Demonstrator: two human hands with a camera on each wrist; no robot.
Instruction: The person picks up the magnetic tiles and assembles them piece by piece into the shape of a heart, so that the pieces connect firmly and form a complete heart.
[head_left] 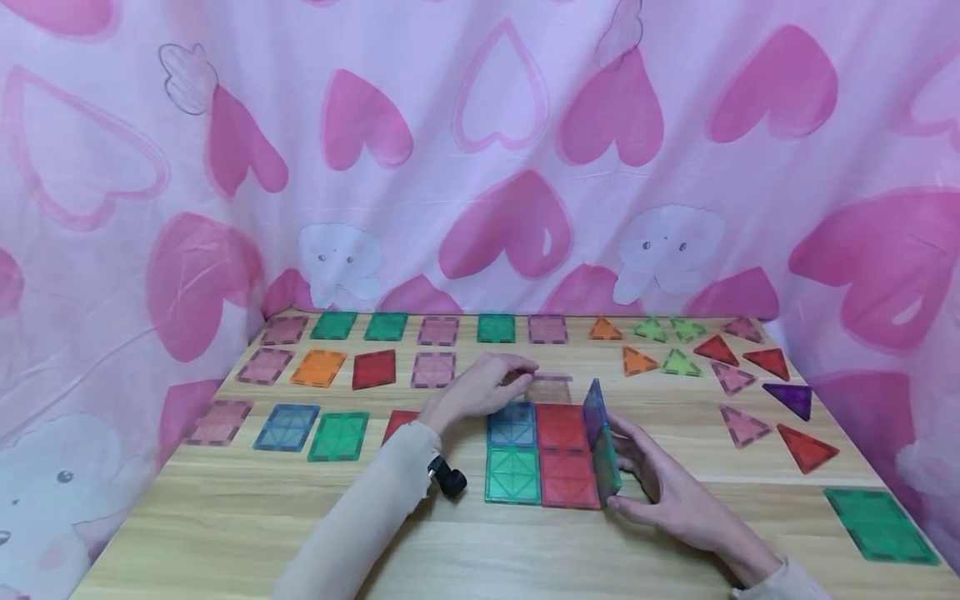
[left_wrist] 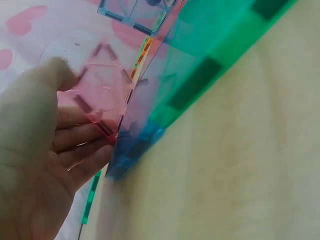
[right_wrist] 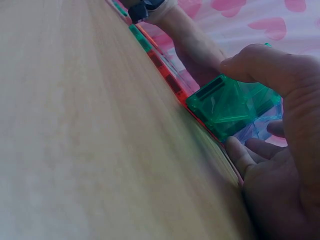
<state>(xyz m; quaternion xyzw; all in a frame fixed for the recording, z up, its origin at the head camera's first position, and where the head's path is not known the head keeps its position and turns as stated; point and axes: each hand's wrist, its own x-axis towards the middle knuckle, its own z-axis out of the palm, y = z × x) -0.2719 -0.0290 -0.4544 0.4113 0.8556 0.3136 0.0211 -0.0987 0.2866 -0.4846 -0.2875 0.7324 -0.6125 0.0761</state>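
Observation:
In the head view my left hand (head_left: 483,385) holds a clear pink square magnetic tile (head_left: 551,389) upright behind a flat blue tile (head_left: 513,425). The left wrist view shows the thumb by one edge of that pink tile (left_wrist: 102,82) and the fingers low against it. The flat base joins the blue tile, a green tile (head_left: 513,475) and two red tiles (head_left: 570,477). Along its right side stand a blue tile (head_left: 596,408) and a green tile (head_left: 606,462). My right hand (head_left: 660,479) touches this wall from outside, fingers relaxed; the right wrist view shows fingertips (right_wrist: 237,152) low beside the green tile.
Rows of flat square tiles lie to the left and back, among them an orange one (head_left: 318,367) and a red one (head_left: 374,369) partly near my left sleeve. Several triangles, including a purple one (head_left: 789,400), lie at the right. A green rectangle (head_left: 881,525) is at the right edge. A pink heart-print curtain (head_left: 420,208) surrounds the table.

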